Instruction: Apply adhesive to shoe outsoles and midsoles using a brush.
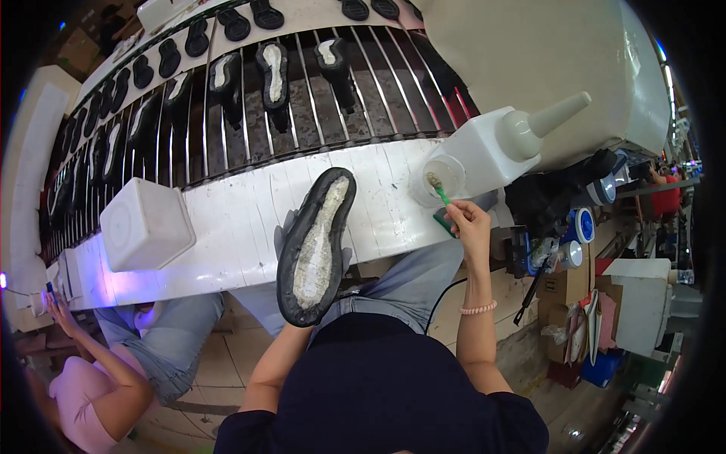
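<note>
At centre, the grey-gloved left hand (282, 234) is clamping its fingers around a black, oblong shoe (318, 250), apparently keeping its whitish underside exposed; centre-right, the bare right hand (470, 227) is pinching a green brush (442, 194) inside a clear plastic cup (420, 184), standing reachably on the white table (386, 204).

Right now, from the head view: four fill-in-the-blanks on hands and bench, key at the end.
1. The right hand grips a thin brush with a ____ handle.
2. The left hand, mostly hidden, holds a ____ shoe with a pale, rough strip along its underside.
3. A clear, round plastic cup sits to the ____ of that shoe.
4. The square-sided plastic bottle with a long nozzle has a ____ body.

Missing words: green; black; right; white.
</note>
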`<action>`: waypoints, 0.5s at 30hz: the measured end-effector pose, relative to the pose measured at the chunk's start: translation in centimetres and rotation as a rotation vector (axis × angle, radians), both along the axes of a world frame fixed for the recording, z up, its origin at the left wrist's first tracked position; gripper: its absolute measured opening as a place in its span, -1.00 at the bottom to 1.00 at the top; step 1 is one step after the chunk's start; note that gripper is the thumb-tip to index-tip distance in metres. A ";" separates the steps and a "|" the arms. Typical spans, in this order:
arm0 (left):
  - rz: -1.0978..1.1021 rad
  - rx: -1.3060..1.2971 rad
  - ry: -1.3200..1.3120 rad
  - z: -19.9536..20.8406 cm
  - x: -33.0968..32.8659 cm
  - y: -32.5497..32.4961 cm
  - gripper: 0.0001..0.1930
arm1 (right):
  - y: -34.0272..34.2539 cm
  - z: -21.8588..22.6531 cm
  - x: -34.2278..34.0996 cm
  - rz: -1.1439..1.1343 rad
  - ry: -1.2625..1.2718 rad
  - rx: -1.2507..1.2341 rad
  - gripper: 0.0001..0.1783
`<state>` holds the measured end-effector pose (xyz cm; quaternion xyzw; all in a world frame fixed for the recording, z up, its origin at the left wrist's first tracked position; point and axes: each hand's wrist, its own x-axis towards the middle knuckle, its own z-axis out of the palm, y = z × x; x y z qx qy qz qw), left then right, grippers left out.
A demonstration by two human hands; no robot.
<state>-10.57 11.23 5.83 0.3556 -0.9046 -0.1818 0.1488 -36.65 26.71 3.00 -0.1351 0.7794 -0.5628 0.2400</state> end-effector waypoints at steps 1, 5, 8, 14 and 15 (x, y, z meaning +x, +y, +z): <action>-0.004 -0.050 -0.006 0.2 0.0 0.0 -0.34 | -0.2 0.1 0.3 -0.004 -0.046 -0.054 -0.83; -0.018 0.062 0.276 0.1 -0.5 0.6 -0.35 | -1.2 1.2 0.4 0.007 -0.197 -0.254 -0.86; 0.061 1.226 1.071 -2.0 -1.3 1.2 -0.11 | -3.1 3.5 1.5 0.063 -0.230 -0.341 -0.87; 0.094 0.427 0.862 -7.2 -1.4 2.0 -0.10 | -5.2 8.5 8.1 0.520 -0.099 -0.202 -0.89; 0.169 0.446 0.786 -7.9 -1.4 2.0 -0.11 | -5.0 8.8 8.9 0.566 -0.093 -0.207 -0.87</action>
